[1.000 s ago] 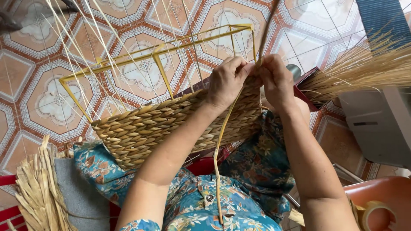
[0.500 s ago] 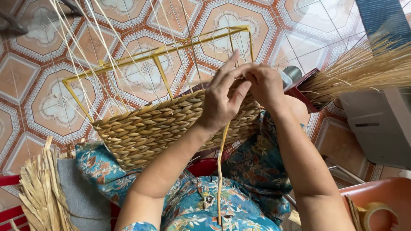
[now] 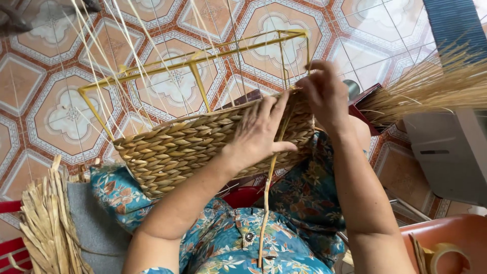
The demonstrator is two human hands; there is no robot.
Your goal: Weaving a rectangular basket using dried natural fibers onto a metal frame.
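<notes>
The floor (image 3: 50, 101) is tiled in a repeating orange, white and grey ornamental pattern and fills the background behind the work.

Grip state: the right hand (image 3: 324, 94) is at the top right corner of the woven basket (image 3: 203, 144), fingers curled together at the rim; motion blur hides what they pinch, so whether they clamp a strand cannot be told. The left hand (image 3: 258, 134) lies flat and spread against the basket's woven wall, fingers apart, pressing rather than gripping. One loose straw strand (image 3: 266, 203) hangs from the basket's rim, passing under the left hand and down over the lap.

Basket: one piece, resting on the person's lap, with a plaited tan wall in a herringbone-like weave. Above the weave stands a bare yellow wire frame (image 3: 193, 66), rectangular, with thin pale upright strands (image 3: 101, 56) fanning out; their count cannot be made out.

Surroundings: left of the basket, one bundle of flat dried strips (image 3: 45, 223), cut off by the lower edge. Right of the basket, one sheaf of fine straw (image 3: 431, 86), its end out of view. Below right of the basket, one roll of tape (image 3: 441, 256) on an orange plastic seat (image 3: 456, 233), partly cropped. The floral blue garment (image 3: 238, 238) covers the lap below the basket.
</notes>
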